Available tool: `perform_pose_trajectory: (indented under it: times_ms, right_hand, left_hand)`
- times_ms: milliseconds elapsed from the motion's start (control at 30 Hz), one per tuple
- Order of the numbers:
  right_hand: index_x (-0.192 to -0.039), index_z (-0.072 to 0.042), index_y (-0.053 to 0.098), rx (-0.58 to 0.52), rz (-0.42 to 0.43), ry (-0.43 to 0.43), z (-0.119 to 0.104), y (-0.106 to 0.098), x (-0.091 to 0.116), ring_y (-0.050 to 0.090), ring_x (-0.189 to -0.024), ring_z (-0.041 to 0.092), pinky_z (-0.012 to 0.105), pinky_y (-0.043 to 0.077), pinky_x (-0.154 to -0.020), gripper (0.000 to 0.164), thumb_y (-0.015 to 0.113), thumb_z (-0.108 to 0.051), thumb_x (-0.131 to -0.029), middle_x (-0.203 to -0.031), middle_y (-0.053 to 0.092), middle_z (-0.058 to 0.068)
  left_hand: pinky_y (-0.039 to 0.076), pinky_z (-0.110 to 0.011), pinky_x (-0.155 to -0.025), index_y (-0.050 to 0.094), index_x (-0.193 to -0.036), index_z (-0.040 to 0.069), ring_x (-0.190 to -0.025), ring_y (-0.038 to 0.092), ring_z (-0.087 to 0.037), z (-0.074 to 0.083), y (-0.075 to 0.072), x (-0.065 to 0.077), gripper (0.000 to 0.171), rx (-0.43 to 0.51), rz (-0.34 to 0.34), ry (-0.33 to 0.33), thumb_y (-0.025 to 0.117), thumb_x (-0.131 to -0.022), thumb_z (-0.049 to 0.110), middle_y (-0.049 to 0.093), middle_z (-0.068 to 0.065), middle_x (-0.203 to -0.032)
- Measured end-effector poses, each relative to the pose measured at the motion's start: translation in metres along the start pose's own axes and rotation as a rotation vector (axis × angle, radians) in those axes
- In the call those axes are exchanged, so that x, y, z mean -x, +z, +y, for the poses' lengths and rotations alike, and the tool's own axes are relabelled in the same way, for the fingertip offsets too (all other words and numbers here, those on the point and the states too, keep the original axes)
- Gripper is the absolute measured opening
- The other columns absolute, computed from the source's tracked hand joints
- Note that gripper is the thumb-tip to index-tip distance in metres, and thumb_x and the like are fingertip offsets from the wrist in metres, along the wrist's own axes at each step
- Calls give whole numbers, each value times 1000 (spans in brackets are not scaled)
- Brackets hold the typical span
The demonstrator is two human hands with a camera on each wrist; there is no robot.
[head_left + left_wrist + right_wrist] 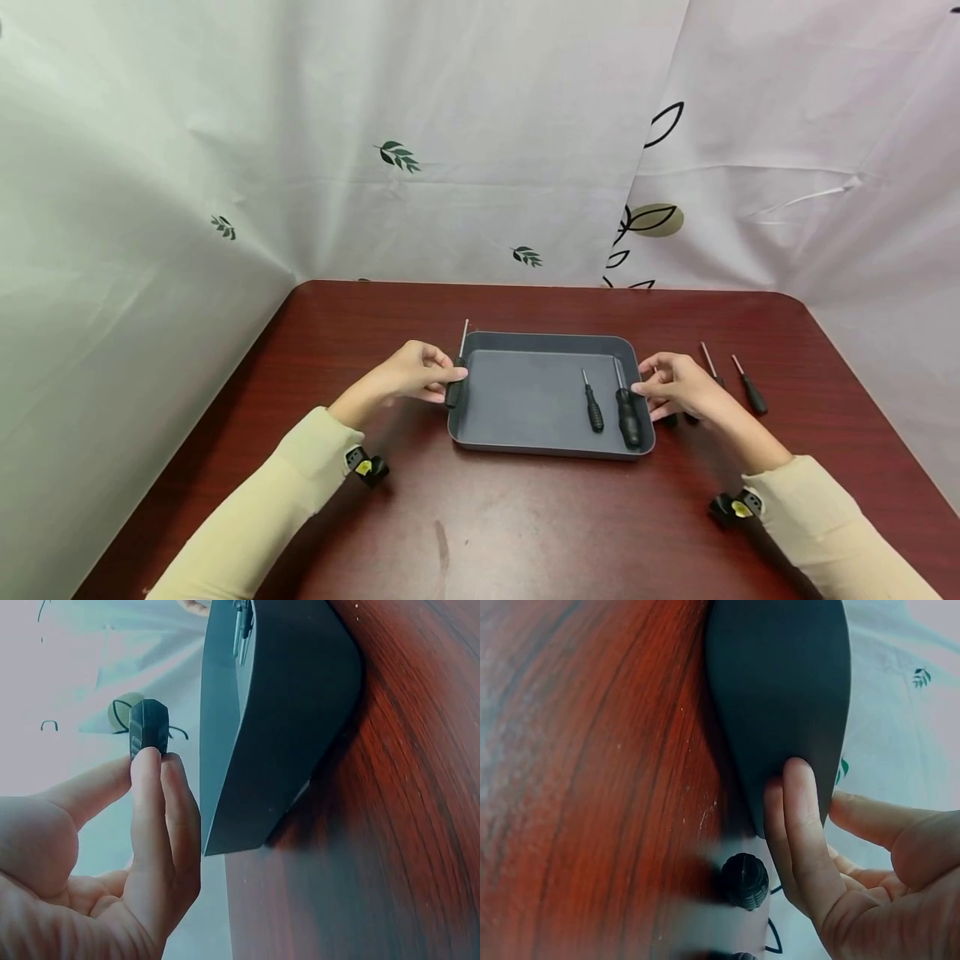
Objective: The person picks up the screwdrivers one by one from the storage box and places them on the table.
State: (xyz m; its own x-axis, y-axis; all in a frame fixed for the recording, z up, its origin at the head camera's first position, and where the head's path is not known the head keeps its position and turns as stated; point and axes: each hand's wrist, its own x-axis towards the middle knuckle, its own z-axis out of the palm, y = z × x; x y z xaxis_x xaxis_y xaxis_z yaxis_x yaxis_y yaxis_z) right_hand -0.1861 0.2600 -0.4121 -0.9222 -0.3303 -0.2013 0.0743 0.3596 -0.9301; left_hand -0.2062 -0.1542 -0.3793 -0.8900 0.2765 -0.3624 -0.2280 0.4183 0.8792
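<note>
Looks part-way there now: two screwdrivers (628, 421) lie inside the tray (517, 392), the left hand (420, 371) pinches another screwdriver (453, 394) at its left edge, the right hand (678, 387) grips its right wall, and more screwdrivers (753, 396) are left outside, to its right.

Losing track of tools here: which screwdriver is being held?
The screwdriver pinched in the left hand, at the tray's left edge. Two others lie inside the tray; the rest lie on the table to its right.
</note>
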Motion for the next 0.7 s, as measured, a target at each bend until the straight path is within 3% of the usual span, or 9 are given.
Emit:
perform_pose_trajectory:
  times_ms: [700]
  right_hand:
    - [-128,20,38,-4,15,48,-3,1,0,63,-64,19,39,63,-61,46,64,-1,-96,-79,61,8]
  left_hand:
    - [62,-28,-64,65,-105,-9,-65,62,-12,-20,-24,1,33,-32,58,-72,76,-92,20,61,-9,-84]
